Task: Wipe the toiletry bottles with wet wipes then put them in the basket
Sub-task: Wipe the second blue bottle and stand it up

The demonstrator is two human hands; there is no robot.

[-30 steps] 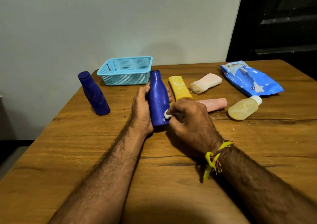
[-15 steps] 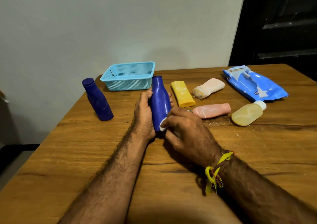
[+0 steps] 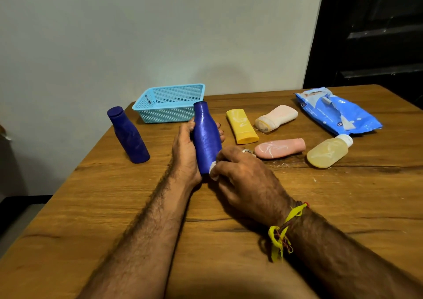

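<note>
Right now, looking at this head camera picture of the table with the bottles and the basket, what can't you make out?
- White wet wipe: mostly hidden inside the right hand.
- Held dark blue plastic bottle: its base is covered by both hands; the left hand hides one side.
- Light blue mesh basket: its floor is hidden by the near wall and the bottle.
- Blue wipes pack: print too small to read.

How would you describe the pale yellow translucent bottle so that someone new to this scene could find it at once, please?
Start at the blue wet-wipes pack on the far right of the wooden table. Just in front of it lies the pale yellow translucent bottle, on its side, right of the pink bottle. It alone is see-through and has a white cap.
</note>
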